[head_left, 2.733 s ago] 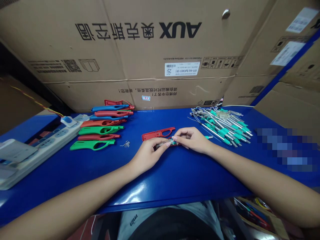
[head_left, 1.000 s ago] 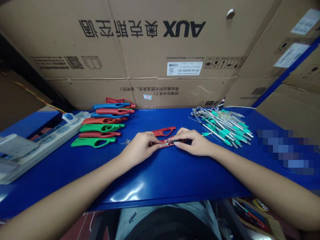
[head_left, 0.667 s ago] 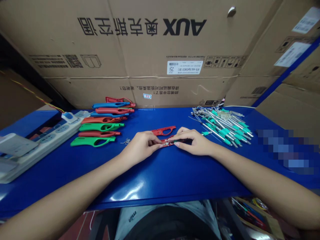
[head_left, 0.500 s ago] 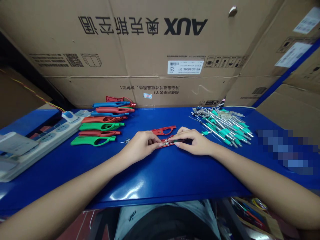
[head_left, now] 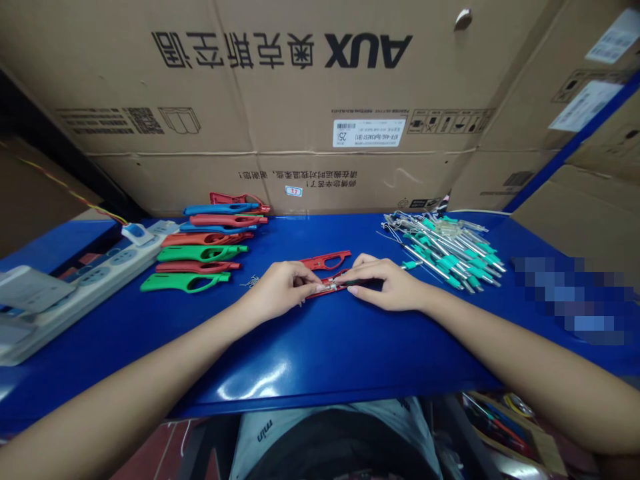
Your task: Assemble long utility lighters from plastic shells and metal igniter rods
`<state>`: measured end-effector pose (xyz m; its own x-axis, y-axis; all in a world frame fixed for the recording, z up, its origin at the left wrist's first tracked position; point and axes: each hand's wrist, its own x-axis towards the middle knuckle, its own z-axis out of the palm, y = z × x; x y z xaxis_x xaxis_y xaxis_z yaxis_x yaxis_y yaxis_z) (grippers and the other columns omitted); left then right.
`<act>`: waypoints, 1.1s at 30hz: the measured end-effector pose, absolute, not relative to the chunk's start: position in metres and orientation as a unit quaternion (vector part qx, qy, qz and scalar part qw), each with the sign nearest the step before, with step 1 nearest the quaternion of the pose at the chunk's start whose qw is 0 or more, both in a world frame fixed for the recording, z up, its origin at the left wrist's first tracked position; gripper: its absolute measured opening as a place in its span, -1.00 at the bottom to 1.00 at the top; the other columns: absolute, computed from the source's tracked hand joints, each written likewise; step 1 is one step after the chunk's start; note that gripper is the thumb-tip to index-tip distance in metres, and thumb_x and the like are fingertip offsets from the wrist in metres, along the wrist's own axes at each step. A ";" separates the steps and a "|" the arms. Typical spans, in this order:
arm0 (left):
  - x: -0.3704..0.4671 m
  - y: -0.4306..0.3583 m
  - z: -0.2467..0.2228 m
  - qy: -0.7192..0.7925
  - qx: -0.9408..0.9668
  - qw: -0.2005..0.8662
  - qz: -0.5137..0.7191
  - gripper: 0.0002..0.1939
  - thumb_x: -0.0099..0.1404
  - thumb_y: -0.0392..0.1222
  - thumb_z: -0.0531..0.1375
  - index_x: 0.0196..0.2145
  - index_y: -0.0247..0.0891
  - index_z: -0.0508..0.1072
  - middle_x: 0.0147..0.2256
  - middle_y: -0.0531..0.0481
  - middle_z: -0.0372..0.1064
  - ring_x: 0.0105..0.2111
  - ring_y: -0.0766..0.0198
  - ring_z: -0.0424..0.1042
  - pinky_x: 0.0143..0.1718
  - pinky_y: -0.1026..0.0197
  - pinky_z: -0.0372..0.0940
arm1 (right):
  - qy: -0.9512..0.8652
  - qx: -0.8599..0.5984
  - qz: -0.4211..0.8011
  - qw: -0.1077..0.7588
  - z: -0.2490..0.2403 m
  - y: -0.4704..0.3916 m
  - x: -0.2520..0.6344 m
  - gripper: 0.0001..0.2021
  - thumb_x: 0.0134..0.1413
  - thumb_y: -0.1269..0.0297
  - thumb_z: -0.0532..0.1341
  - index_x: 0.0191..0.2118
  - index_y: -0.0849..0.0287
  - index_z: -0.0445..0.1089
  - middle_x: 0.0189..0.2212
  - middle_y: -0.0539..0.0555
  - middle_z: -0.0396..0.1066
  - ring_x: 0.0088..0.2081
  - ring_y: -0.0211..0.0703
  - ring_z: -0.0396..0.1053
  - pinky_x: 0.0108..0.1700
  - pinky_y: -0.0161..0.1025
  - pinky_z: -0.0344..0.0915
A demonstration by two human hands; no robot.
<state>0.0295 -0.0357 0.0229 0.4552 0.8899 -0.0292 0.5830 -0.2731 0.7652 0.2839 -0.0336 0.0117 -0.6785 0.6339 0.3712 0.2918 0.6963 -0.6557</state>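
Red plastic half-shell, slim and open, with tiny metallic parts inside: pinching its left end with the left hand, thumb and forefinger together, and clamping its right end with the right hand, over the glossy blue table. Seeing just behind the half-shell a matching red plastic piece with a finger loop; left of it, small bent silvery bits, then a row of green, red and blue plastic handles; right of it, piled shiny metal rods with teal-green fittings. Facing brown cardboard beyond it.
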 end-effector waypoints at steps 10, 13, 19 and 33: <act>0.035 -0.044 0.025 0.467 0.808 0.273 0.234 -0.85 0.25 -0.15 0.30 -0.41 -0.26 0.58 -0.44 0.00 0.50 -0.55 0.34 0.36 -0.49 0.29 0.23 | -0.879 -0.258 0.273 0.293 0.011 -0.034 0.282 -0.65 0.20 0.36 0.23 0.08 -0.01 0.49 -0.14 0.08 0.58 -0.14 -0.08 0.36 -0.04 -0.01 0.38; 0.034 -0.042 0.025 0.478 0.801 0.282 0.225 -0.85 0.23 -0.13 0.32 -0.39 -0.27 0.60 -0.42 -0.02 0.52 -0.54 0.32 0.40 -0.49 0.30 0.24 | -0.880 -0.260 0.275 0.287 0.012 -0.035 0.282 -0.67 0.21 0.35 0.23 0.08 0.01 0.49 -0.15 0.09 0.58 -0.14 -0.08 0.36 -0.05 -0.01 0.39; 0.032 -0.043 0.029 0.471 0.817 0.255 0.213 -0.90 0.23 -0.21 0.31 -0.34 -0.26 0.64 -0.39 -0.04 0.54 -0.52 0.32 0.42 -0.45 0.30 0.26 | -0.868 -0.267 0.275 0.315 0.010 -0.033 0.283 -0.68 0.19 0.39 0.22 0.05 0.09 0.49 -0.10 0.14 0.54 -0.07 -0.07 0.39 -0.01 -0.04 0.37; 0.034 -0.054 0.030 0.356 0.900 0.107 0.226 -0.80 0.37 -0.23 0.17 -0.06 -0.25 0.50 -0.10 -0.12 0.44 -0.08 0.07 0.40 -0.02 0.04 0.33 | -0.889 -0.321 0.188 0.267 0.028 -0.031 0.299 -0.84 0.20 0.28 0.22 -0.10 0.11 0.43 -0.21 0.10 0.38 -0.29 -0.19 0.34 -0.28 -0.24 0.33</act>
<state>0.0337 -0.0542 0.0297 0.6440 0.6902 0.3301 0.5934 -0.7229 0.3538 0.2989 -0.0311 0.0276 -0.6516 0.6706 0.3546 0.4693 0.7236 -0.5061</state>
